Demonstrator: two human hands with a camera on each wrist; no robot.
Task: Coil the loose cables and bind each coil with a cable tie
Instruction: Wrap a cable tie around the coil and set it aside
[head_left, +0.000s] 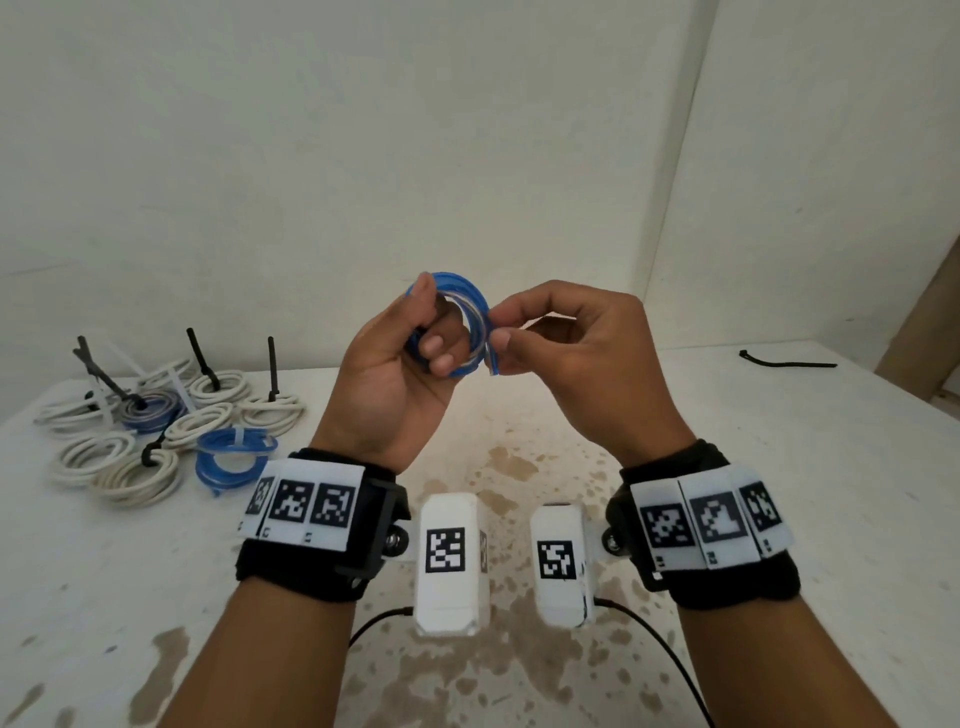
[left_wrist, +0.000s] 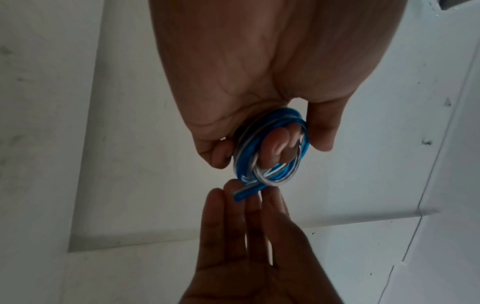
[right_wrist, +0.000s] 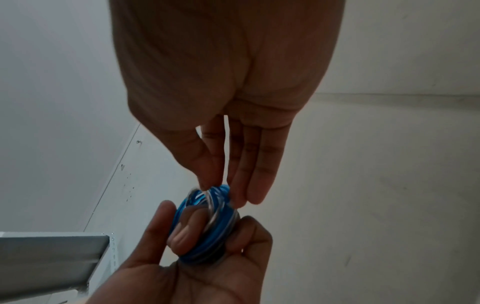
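Observation:
A small blue and clear cable coil (head_left: 470, 312) (left_wrist: 272, 144) (right_wrist: 207, 222) is held up in the air above the table. My left hand (head_left: 405, 353) grips it, with fingers curled through the ring and the thumb on its outer edge. My right hand (head_left: 550, 338) pinches the cable's loose end (head_left: 493, 358) (left_wrist: 244, 194) at the coil's right side between thumb and forefinger. A single black cable tie (head_left: 787, 361) lies on the table at the far right, away from both hands.
Several bound coils (head_left: 156, 431), white and blue, with black and white ties sticking up, lie at the left of the stained white table (head_left: 519, 493). White walls stand close behind. A metal shelf bracket (right_wrist: 52, 263) shows in the right wrist view.

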